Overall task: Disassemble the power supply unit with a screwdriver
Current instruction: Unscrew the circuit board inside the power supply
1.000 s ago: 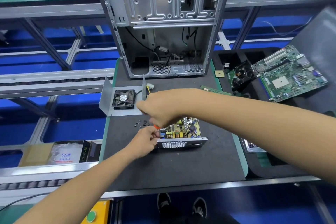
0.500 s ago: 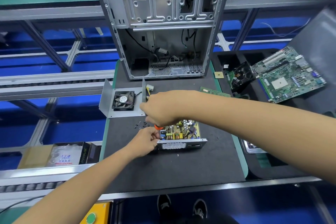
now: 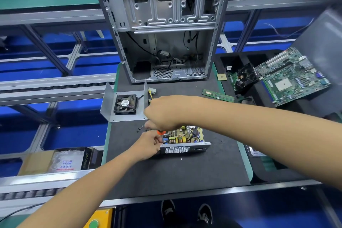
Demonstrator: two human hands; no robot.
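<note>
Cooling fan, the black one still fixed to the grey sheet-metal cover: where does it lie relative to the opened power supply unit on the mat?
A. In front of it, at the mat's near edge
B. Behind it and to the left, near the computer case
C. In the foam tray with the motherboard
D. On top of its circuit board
B: the cooling fan on its sheet-metal cover sits left of and beyond the power supply unit, close to the computer case.

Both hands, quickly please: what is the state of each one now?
Left hand: fingers pinch the corner of the open grey metal power supply unit.
Right hand: closed around the orange-handled screwdriver.
</note>
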